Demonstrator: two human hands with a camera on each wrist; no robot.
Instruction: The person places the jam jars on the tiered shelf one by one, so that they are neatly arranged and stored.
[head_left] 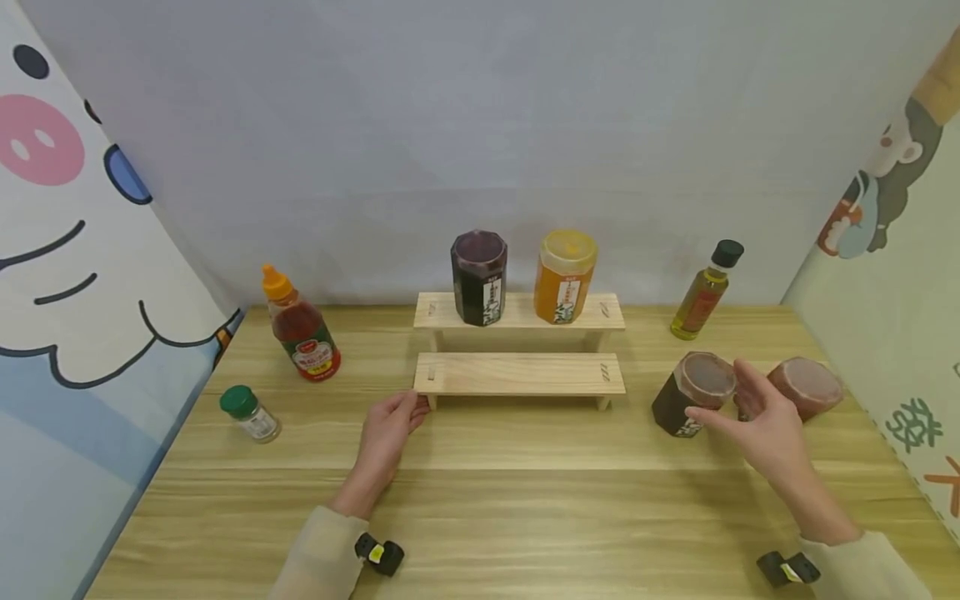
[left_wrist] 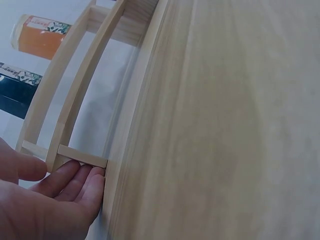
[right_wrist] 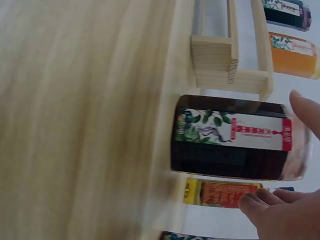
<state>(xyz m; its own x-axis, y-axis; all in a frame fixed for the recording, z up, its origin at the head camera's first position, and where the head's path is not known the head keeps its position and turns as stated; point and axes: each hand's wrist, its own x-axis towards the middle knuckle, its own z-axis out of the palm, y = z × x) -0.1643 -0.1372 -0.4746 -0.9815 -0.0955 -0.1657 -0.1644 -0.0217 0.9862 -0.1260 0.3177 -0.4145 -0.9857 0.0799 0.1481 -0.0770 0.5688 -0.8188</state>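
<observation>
A two-step wooden rack (head_left: 517,372) stands at the middle of the table. My left hand (head_left: 390,429) holds its lower left end, with fingertips (left_wrist: 95,182) against the leg and the thumb by the step's edge. On the upper step are a dark jam jar (head_left: 480,279) and an orange jam jar (head_left: 566,279). To the right, my right hand (head_left: 768,429) spreads thumb and fingers around another dark jam jar (head_left: 693,392) standing on the table. In the right wrist view, a gap shows between the fingers (right_wrist: 255,202) and this jar.
Behind the right hand is another dark-red jar (head_left: 806,387). An oil bottle (head_left: 705,292) stands at the back right. On the left are a red sauce bottle (head_left: 302,329) with an orange cap and a green-capped spice jar (head_left: 251,414). A pale wall (head_left: 480,125) rises behind the table.
</observation>
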